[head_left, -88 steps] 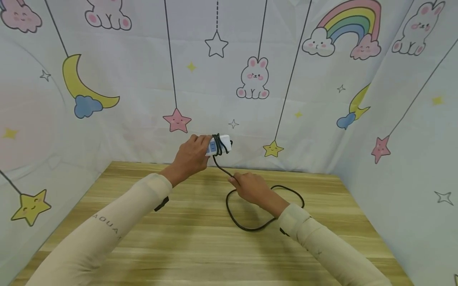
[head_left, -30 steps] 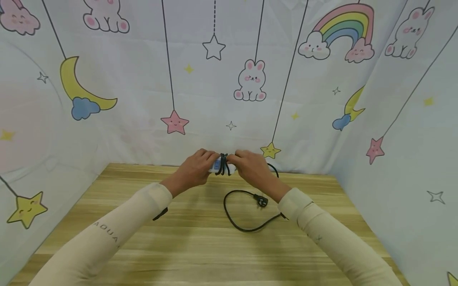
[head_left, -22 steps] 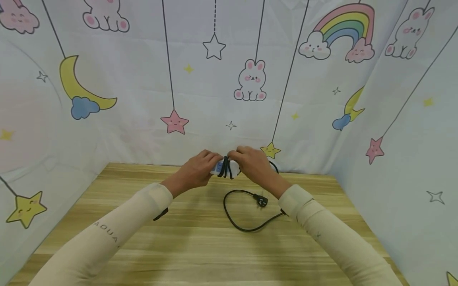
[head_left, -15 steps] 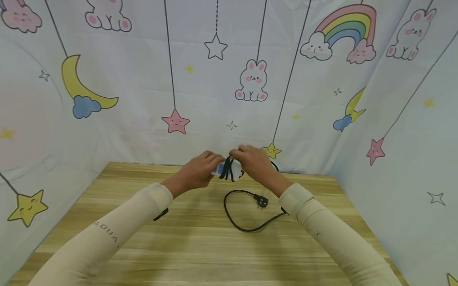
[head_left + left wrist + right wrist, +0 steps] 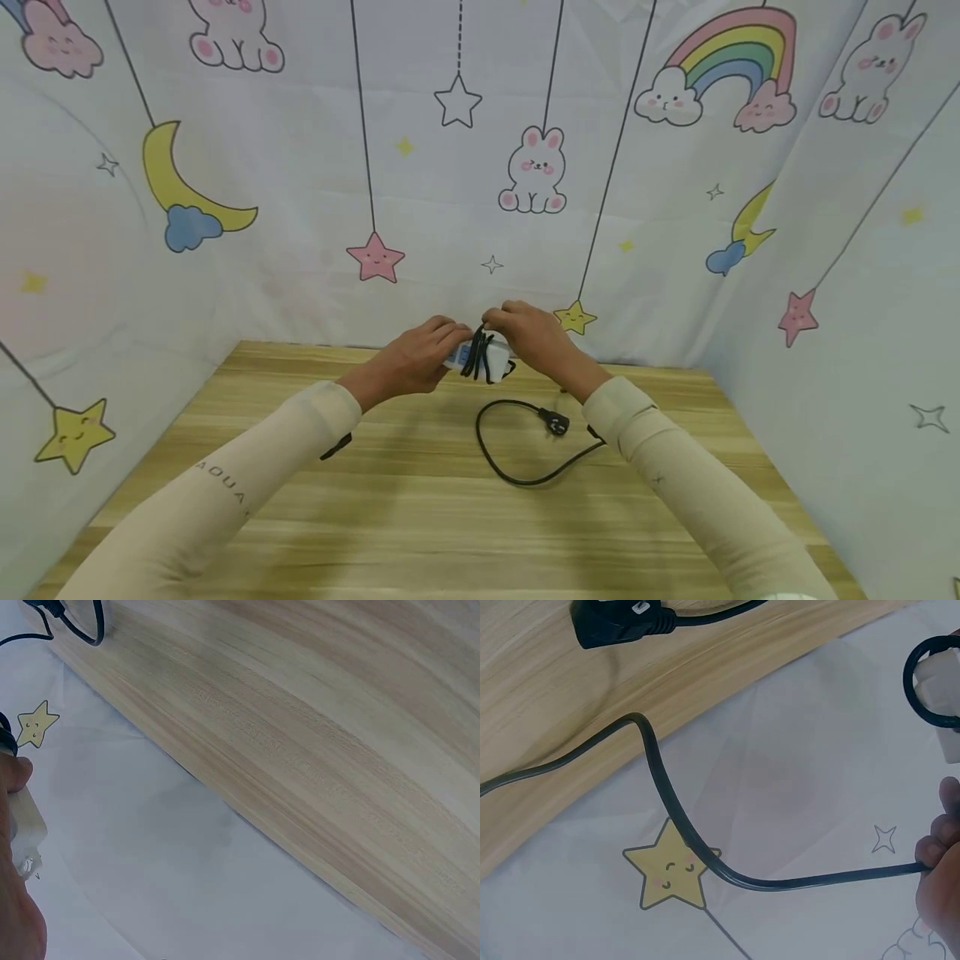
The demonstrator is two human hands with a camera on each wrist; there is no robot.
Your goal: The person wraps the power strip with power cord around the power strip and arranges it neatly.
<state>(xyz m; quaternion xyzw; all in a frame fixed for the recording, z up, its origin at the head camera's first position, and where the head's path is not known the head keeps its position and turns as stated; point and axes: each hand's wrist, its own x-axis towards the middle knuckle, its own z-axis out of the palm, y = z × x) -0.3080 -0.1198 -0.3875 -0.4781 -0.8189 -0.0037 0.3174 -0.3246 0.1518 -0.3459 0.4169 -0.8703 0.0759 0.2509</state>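
A printed cloth backdrop [image 5: 675,250] with moons, stars, rabbits and a rainbow stands around the far edge and both side edges of the wooden table [image 5: 375,517]. Both forearms in beige sleeves [image 5: 247,475] reach toward the middle of the far edge, where the two hands meet above the table. The left hand [image 5: 411,360] grips one end of a white power strip [image 5: 480,358], its fingers curled around it. The right hand [image 5: 534,340] is closed on the black cord [image 5: 517,477] — in the right wrist view its fingers pinch the cord [image 5: 705,862] just beside the strip. Several turns of cord are wrapped around the strip's middle. The loose part of the cord lies in a curve on the table, near the far edge, and ends in a black plug [image 5: 556,425] — it rests flat on the wood, under the right wrist.
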